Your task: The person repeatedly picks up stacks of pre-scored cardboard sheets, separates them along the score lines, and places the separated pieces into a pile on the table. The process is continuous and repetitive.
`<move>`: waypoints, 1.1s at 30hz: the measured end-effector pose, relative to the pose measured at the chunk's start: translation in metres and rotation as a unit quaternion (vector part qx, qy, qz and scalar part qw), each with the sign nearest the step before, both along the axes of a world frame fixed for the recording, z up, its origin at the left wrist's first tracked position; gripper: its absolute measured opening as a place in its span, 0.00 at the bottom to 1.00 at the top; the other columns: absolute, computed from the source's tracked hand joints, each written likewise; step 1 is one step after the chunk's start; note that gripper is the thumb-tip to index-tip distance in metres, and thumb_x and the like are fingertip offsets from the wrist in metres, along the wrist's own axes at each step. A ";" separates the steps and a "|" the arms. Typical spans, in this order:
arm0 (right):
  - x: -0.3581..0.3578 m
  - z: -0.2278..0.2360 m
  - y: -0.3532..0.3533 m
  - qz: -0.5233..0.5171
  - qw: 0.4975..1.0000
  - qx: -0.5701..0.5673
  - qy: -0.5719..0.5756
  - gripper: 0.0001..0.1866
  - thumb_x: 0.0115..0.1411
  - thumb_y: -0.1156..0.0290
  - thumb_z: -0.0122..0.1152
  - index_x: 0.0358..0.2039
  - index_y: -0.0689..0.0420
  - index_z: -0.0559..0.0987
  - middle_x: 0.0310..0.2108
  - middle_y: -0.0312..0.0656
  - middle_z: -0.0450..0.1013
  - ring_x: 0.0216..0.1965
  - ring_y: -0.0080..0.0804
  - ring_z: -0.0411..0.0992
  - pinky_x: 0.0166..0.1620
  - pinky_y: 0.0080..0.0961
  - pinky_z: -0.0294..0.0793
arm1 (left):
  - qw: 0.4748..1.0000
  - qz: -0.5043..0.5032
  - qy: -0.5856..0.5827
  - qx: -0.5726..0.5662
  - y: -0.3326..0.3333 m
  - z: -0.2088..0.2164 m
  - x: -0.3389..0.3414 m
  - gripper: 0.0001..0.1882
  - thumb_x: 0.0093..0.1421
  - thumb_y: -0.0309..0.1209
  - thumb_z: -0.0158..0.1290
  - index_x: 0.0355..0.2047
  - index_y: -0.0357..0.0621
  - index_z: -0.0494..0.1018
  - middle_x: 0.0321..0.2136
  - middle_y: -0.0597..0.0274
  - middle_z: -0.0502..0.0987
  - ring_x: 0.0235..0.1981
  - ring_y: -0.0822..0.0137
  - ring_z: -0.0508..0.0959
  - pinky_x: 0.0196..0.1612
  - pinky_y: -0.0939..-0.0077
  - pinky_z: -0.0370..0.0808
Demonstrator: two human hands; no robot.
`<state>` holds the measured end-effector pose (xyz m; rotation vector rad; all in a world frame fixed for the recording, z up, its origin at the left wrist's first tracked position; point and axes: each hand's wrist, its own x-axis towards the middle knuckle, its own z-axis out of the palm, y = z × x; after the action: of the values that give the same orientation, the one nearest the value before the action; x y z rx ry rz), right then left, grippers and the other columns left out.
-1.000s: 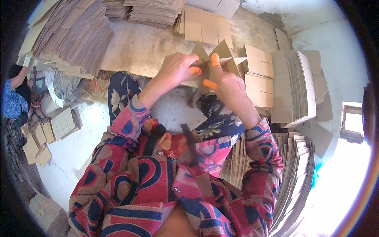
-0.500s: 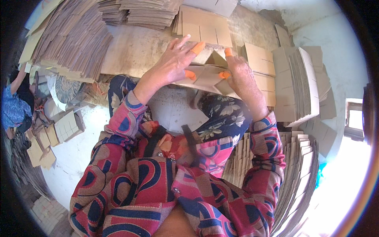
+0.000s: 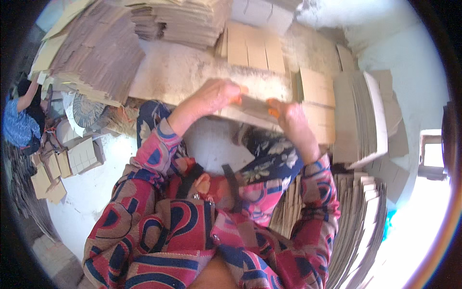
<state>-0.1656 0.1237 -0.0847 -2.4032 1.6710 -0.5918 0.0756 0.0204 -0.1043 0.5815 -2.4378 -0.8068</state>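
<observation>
A folded brown cardboard piece (image 3: 255, 107) spans the gap between my two hands over the near edge of a worn wooden board (image 3: 161, 67). My left hand (image 3: 217, 95) is closed on its left end, and my right hand (image 3: 294, 119) grips the right end between thumb and finger. Orange covers sit on the thumb and a fingertip of each hand. The piece is seen nearly edge-on and slightly blurred, so its exact folds cannot be told. Just right of my right hand lies a pile of slotted cardboard sheets (image 3: 317, 87).
Slotted cardboard (image 3: 255, 46) stands at the board's back. A tall cardboard stack (image 3: 96, 50) rises at left, another stack (image 3: 358, 115) at right. More cardboard pieces (image 3: 356, 207) stand in rows beside my right arm. Another person (image 3: 21, 123) in blue is at far left.
My left hand's spread fingers have closed, and both hands now grip the cardboard piece, which looks flatter between them. The whole view has shifted slightly downward.
</observation>
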 end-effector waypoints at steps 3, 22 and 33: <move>0.008 0.014 0.010 0.009 0.997 -0.056 0.057 0.16 0.49 0.79 0.55 0.40 0.60 0.75 0.22 0.49 0.72 0.26 0.45 0.74 0.27 0.35 0.72 | 0.998 -0.003 0.064 0.017 0.000 -0.013 0.009 0.16 0.50 0.24 0.60 0.41 0.44 0.79 0.26 0.54 0.78 0.28 0.57 0.78 0.32 0.69 0.75; 0.002 0.071 0.042 -0.118 0.917 -0.325 0.198 0.28 0.54 0.80 0.54 0.58 0.63 0.66 0.58 0.51 0.65 0.62 0.50 0.61 0.63 0.65 0.50 | 0.726 0.238 0.154 -0.627 -0.100 0.112 0.043 0.15 0.45 0.22 0.58 0.37 0.34 0.77 0.36 0.54 0.77 0.35 0.58 0.76 0.36 0.68 0.77; -0.043 -0.029 0.067 -0.210 0.941 -0.141 0.226 0.20 0.53 0.76 0.55 0.49 0.63 0.72 0.47 0.50 0.71 0.55 0.47 0.68 0.63 0.61 0.51 | 0.837 0.366 -0.130 -0.387 -0.212 0.067 0.062 0.16 0.55 0.37 0.57 0.38 0.39 0.75 0.33 0.58 0.77 0.40 0.54 0.73 0.40 0.65 0.75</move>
<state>-0.2087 0.1908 -0.1137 -2.5223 2.4862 -0.3619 0.1374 -0.1915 -0.0378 1.1969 -2.1895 0.5837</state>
